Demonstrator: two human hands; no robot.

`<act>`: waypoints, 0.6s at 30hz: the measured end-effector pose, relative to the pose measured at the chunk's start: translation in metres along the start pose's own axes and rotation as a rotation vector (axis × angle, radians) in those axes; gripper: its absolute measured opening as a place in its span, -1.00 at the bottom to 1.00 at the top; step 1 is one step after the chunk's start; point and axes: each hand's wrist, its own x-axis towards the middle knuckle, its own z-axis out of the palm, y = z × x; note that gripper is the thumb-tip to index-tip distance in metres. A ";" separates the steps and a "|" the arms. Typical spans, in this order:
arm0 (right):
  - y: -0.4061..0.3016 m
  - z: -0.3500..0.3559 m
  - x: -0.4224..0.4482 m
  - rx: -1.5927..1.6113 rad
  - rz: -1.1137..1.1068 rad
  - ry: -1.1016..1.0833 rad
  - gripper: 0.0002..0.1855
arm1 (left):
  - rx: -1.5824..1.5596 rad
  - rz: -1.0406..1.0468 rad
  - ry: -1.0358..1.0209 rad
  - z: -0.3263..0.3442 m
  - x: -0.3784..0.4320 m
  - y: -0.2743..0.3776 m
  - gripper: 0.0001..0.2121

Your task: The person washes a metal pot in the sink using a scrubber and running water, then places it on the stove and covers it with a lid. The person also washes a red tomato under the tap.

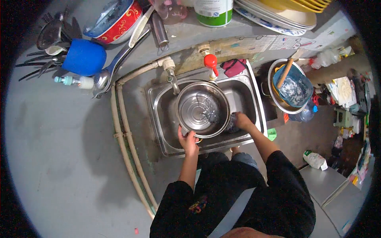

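A round stainless steel basin [190, 110] is held over the metal sink [162, 142], below a tap [172, 80]. My left hand [188, 139] grips its near rim, thumb on the rim and fingers around the side. Concentric rings and bright reflections show on the basin's inner bottom. At the basin's right side, my right hand [242, 121] has its fingers on a dark, mesh-like scouring pad [231, 125], partly hidden by the hand and by the basin's edge. A red-handled tap [210, 64] stands behind the basin, and a dark red cloth [234, 67] lies on the sink's back corner.
Pipes [122, 119] run along the left of the sink. On the ledge behind are a red patterned bowl [119, 23], a green and white can [213, 13] and stacked plates [279, 17]. A blue cup [84, 58] holds utensils; nested basins [293, 86] stand at right.
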 end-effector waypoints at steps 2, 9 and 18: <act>0.022 0.050 0.016 -0.201 -0.019 -0.100 -0.33 | 0.027 0.024 0.036 -0.008 0.005 -0.005 -0.36; -0.017 0.053 0.011 -0.129 0.249 -0.459 -0.21 | 0.123 0.161 0.033 -0.026 0.014 -0.004 -0.38; 0.051 0.058 0.017 -0.008 0.040 -0.037 -0.77 | 0.135 0.225 -0.042 -0.028 0.014 0.003 -0.40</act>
